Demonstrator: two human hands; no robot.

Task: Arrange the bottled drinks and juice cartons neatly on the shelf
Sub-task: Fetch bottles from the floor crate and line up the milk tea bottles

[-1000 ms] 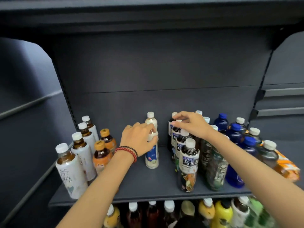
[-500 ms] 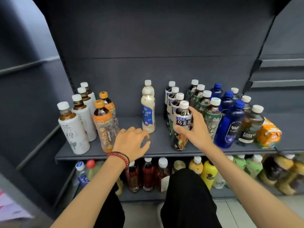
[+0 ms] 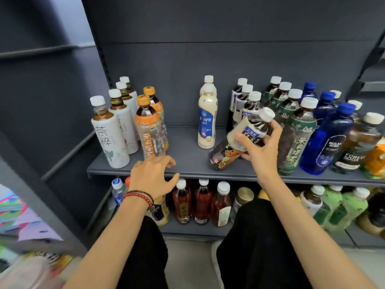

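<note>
Head view: I look down at a dark grey shelf (image 3: 187,147) stocked with drinks in rows running near to far. The right hand (image 3: 261,150) has its grip clamped on a dark tea bottle (image 3: 251,125), thumb on the label and fingers round the upper body. The bottle is tilted, with its white cap up and to the right and its base down and to the left, low over the shelf's near edge. I cannot tell whether the base touches.

The bottle sits in front of a row of matching dark bottles (image 3: 244,101), just left of the green-label tea row (image 3: 298,132). The left hand (image 3: 153,176) hovers at the shelf's near edge, grip apart, fingers loosely bent and holding nothing, with a red bead bracelet (image 3: 138,197) at the wrist.

Just beyond the left hand stand two orange-cap bottles (image 3: 149,130), and left of those is a row of white-label bottles (image 3: 109,134). Two cream bottles (image 3: 207,119) stand upright mid-shelf, apart from both neighbouring rows. At the right are blue bottles (image 3: 327,140), a brown soda bottle (image 3: 358,142) and an orange juice carton (image 3: 378,159) at the frame edge. A lower shelf (image 3: 198,229) holds more bottles.
</note>
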